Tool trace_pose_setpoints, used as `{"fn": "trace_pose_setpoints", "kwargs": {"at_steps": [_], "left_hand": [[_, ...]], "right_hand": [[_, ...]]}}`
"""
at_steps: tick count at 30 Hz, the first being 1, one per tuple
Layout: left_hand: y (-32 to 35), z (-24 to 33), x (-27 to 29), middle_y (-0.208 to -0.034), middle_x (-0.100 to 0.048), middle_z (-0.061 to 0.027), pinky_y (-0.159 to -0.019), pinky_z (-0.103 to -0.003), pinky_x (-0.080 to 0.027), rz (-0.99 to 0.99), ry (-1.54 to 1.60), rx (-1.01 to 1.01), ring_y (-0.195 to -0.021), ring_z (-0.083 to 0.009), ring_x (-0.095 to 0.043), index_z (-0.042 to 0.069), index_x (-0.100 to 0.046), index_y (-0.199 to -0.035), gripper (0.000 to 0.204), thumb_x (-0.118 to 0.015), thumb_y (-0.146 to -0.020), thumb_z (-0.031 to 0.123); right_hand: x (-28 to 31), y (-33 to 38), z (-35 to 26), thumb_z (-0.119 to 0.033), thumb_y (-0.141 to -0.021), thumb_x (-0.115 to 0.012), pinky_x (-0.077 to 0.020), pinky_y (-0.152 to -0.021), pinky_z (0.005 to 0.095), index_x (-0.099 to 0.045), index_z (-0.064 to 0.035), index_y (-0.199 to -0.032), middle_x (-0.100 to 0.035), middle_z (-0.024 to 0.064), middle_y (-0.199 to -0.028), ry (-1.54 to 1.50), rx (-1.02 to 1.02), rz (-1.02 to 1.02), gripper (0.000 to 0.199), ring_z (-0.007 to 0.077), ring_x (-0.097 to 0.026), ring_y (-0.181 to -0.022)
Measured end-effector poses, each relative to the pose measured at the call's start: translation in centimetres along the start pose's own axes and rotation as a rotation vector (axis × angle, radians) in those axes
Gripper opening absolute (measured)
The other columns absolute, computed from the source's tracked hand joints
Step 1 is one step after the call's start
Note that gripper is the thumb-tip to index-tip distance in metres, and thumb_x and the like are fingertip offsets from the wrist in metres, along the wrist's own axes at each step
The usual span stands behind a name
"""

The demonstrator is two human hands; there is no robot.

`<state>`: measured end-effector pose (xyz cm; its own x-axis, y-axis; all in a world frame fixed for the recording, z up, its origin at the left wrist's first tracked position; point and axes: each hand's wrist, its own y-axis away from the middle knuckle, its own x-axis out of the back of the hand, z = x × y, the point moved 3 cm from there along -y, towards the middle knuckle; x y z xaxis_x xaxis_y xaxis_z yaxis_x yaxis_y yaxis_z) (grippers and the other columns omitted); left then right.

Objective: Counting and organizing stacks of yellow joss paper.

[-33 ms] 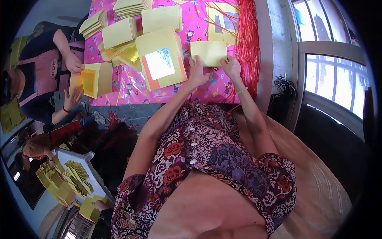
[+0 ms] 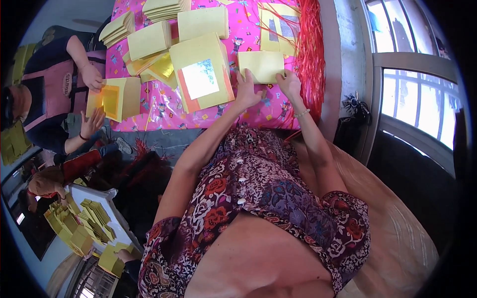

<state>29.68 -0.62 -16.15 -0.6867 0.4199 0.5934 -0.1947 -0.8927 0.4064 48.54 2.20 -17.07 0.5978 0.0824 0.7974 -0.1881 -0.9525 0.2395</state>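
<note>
head view: left hand pressed flat on the near-left corner of a yellow sheet, fingers spread and lying open on the paper, not pinching. right hand at the sheet's near-right corner, fingertips curled onto the edge; whether pinched or only resting, cannot tell. sheet lying flat on the pink tablecloth, straight ahead of both hands, just past the fingertips. long axis running left to right across the body, short axis pointing away toward the far edge of the table. both hands about equally near, one per near corner, the left a shade further in over the paper.

just left of the left hand, a bigger yellow sheet with a silver square, tilted, its orange edge toward the body. behind it, more yellow stacks. right of the sheet, red strands hanging along the table's side, near the right wrist. far left, another person's hands on a yellow sheet with a gold square. lower left, more yellow piles on a white surface.
</note>
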Motion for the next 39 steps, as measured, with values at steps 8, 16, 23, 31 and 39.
{"fn": "trace_pose_setpoints", "kwargs": {"at_steps": [8,16,23,31,39], "left_hand": [[2.6,0.2,1.7,-0.145,-0.001,-0.0473,-0.116,-0.058,-0.008,0.17,-0.132,-0.066,-0.138,-0.0599,-0.001,-0.018,-0.015,-0.142,0.095,-0.071,-0.076,0.022],[8.9,0.6,7.8,-0.128,-0.046,-0.027,-0.103,-0.047,-0.038,0.225,0.0,-0.411,-0.119,-0.0435,-0.045,-0.006,-0.042,-0.132,0.059,-0.065,-0.08,0.01],[12.5,-8.7,15.4,-0.108,-0.055,-0.0144,-0.087,-0.042,-0.046,0.407,-0.079,-0.325,-0.101,-0.0338,-0.054,0.01,-0.06,-0.115,0.044,-0.074,-0.074,0.01],[12.8,-12.1,17.8,-0.111,-0.051,-0.0119,-0.091,-0.043,-0.044,0.397,-0.23,-0.299,-0.106,-0.0333,-0.048,0.01,-0.057,-0.114,0.053,-0.078,-0.065,0.006],[11.8,-14.4,18.4,-0.107,-0.056,-0.0076,-0.086,-0.04,-0.049,0.351,-0.223,-0.392,-0.103,-0.0302,-0.053,0.011,-0.061,-0.11,0.045,-0.077,-0.068,0.009]], "right_hand": [[-1.5,0.3,-1.2,-0.037,-0.083,-0.058,-0.0516,-0.079,0.0481,-0.065,-0.0022,-0.105,-0.067,0.0242,-0.09,0.028,-0.025,-0.021,0.042,0.0403,-0.066,-0.089],[-1.2,1.4,-2.9,-0.034,-0.082,-0.066,-0.0504,-0.08,0.0459,-0.063,-0.0003,-0.11,-0.066,0.0202,-0.095,-0.052,0.101,0.136,0.044,0.0371,-0.065,-0.092],[0.4,6.3,-16.7,-0.015,-0.081,-0.073,-0.0499,-0.084,0.0426,-0.062,-0.0021,-0.113,-0.063,0.0153,-0.101,-0.248,0.459,0.084,0.036,0.0333,-0.06,-0.097],[-6.5,10.4,-22.5,-0.029,-0.069,-0.079,-0.0467,-0.084,0.0384,-0.058,-0.008,-0.11,-0.054,0.0082,-0.109,0.3,1.006,-0.172,0.051,0.026,-0.053,-0.103],[-7.5,9.1,-22.4,-0.034,-0.07,-0.078,-0.0516,-0.075,0.038,-0.061,-0.0075,-0.1,-0.055,0.0078,-0.096,0.358,1.04,-0.258,0.044,0.0247,-0.058,-0.093]]}}
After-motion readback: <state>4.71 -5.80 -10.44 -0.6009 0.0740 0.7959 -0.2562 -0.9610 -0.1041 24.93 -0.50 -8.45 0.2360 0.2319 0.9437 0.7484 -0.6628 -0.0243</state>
